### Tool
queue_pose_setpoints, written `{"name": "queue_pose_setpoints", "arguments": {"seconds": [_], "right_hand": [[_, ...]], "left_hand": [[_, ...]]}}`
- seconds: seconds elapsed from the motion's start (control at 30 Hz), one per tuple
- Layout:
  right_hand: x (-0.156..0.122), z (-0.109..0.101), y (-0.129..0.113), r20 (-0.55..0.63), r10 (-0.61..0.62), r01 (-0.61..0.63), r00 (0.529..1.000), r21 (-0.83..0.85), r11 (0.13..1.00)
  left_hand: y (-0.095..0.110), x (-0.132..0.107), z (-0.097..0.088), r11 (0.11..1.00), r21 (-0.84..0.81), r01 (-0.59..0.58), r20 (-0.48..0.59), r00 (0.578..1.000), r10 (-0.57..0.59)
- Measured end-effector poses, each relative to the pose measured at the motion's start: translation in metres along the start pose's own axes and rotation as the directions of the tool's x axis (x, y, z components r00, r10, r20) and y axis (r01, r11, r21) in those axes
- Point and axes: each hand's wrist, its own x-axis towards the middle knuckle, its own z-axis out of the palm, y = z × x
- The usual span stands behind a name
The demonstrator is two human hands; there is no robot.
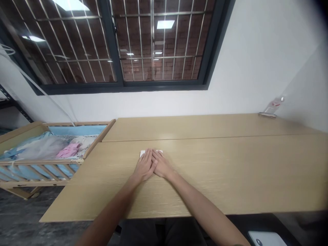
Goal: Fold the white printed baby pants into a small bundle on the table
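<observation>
On the wooden table (215,164), my left hand (145,166) and my right hand (161,164) lie flat side by side, touching each other, fingers stretched forward. Beneath them is a thin white piece (142,153), perhaps paper or tissue; only its far corners show past my fingers. Most of it is hidden under both palms, so its exact kind is unclear. Neither hand is closed around anything.
A wooden crib (51,163) with blue lining and bedding stands left of the table. At the far right corner are a clear plastic bottle (275,105) and a small flat item (267,114). A white phone-like device (268,238) lies below the near edge. A barred window (161,85) is behind.
</observation>
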Motion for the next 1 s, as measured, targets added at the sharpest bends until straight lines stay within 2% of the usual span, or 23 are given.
{"name": "queue_pose_setpoints", "arguments": {"seconds": [0.13, 0.23, 0.43, 0.57, 0.7, 0.8, 0.87, 1.0], "right_hand": [[0.000, 0.004, 0.002, 0.017, 0.018, -0.018, 1.000, 0.014, 1.000], [-0.001, 0.002, 0.002, 0.033, 0.075, -0.077, 0.997, 0.046, 0.996], [-0.009, -0.008, 0.010, 0.117, 0.203, -0.216, 0.972, 0.105, 0.971], [-0.014, -0.015, 0.013, 0.166, 0.247, -0.269, 0.955, 0.131, 0.954], [-0.015, -0.020, 0.013, 0.115, 0.203, -0.219, 0.972, 0.150, 0.964], [-0.017, -0.024, 0.013, 0.051, 0.109, -0.116, 0.993, 0.155, 0.981], [-0.018, -0.027, 0.014, 0.063, 0.071, -0.081, 0.995, 0.168, 0.982], [-0.018, -0.029, 0.018, 0.111, 0.084, -0.105, 0.990, 0.201, 0.974]], "left_hand": [[-0.006, -0.002, 0.003, 0.997, 0.056, 0.058, 0.019, 0.998, -0.059], [-0.008, -0.004, 0.002, 0.992, 0.072, 0.108, 0.015, 0.994, -0.110], [-0.011, -0.008, 0.008, 0.980, 0.086, 0.178, -0.046, 0.983, -0.175], [-0.013, -0.013, 0.007, 0.982, 0.068, 0.175, -0.085, 0.982, -0.169], [-0.018, -0.015, -0.011, 0.997, 0.041, 0.065, -0.103, 0.993, -0.060], [-0.023, -0.015, -0.028, 0.999, -0.001, -0.032, -0.045, 0.998, 0.032], [-0.026, -0.015, -0.035, 0.999, -0.032, -0.020, -0.002, 1.000, 0.020], [-0.029, -0.016, -0.036, 0.995, -0.090, 0.038, 0.019, 0.999, -0.037]]}}
